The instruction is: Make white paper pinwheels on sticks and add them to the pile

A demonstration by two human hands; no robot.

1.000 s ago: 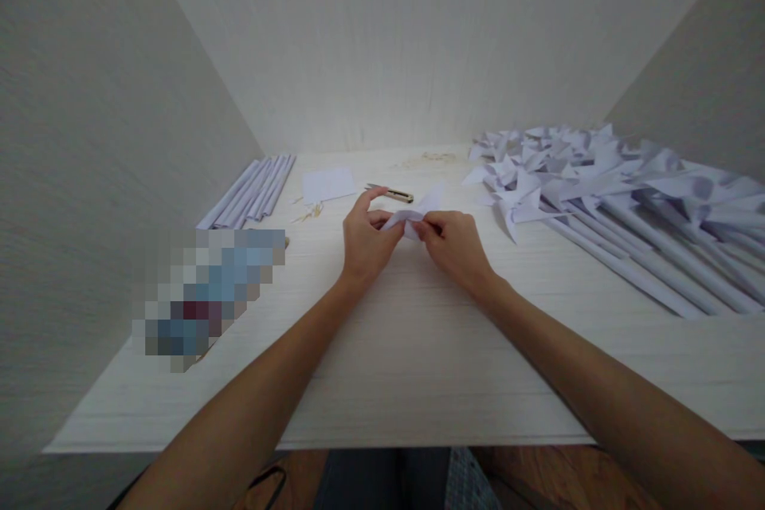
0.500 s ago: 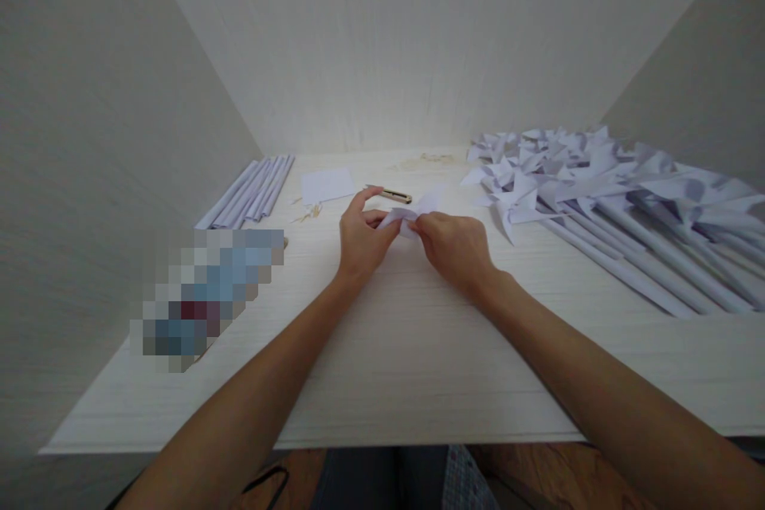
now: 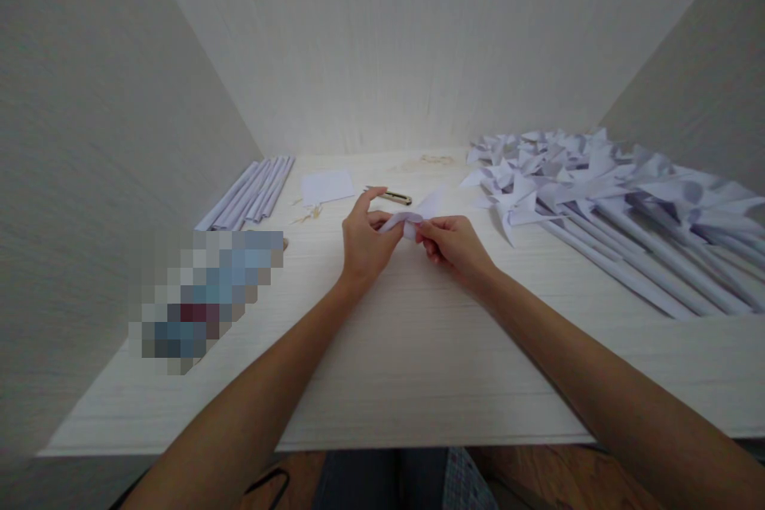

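Between my hands, above the middle of the table, is a folded white paper pinwheel head [image 3: 408, 218], with one pointed blade rising to the right. My left hand [image 3: 367, 243] pinches its left side between thumb and lower fingers, while the index finger arches up free. My right hand [image 3: 451, 243] pinches the right edge of the paper with thumb and index finger, the other fingers curled under. Just behind the paper lies a utility knife [image 3: 396, 197], partly hidden by my left index finger.
Many paper pinwheels [image 3: 519, 195] with rolled paper sticks [image 3: 633, 255] are piled at the right. Several paper rolls [image 3: 256, 187] lie at the back left, beside a white sheet [image 3: 327, 186] and small tan scraps [image 3: 311, 213]. A blurred-out object [image 3: 221, 295] lies at the left.
My right hand has turned and shifted its pinch slightly, showing more of its curled fingers. The paper between my hands is now more curved. My left hand keeps nearly the same hold.
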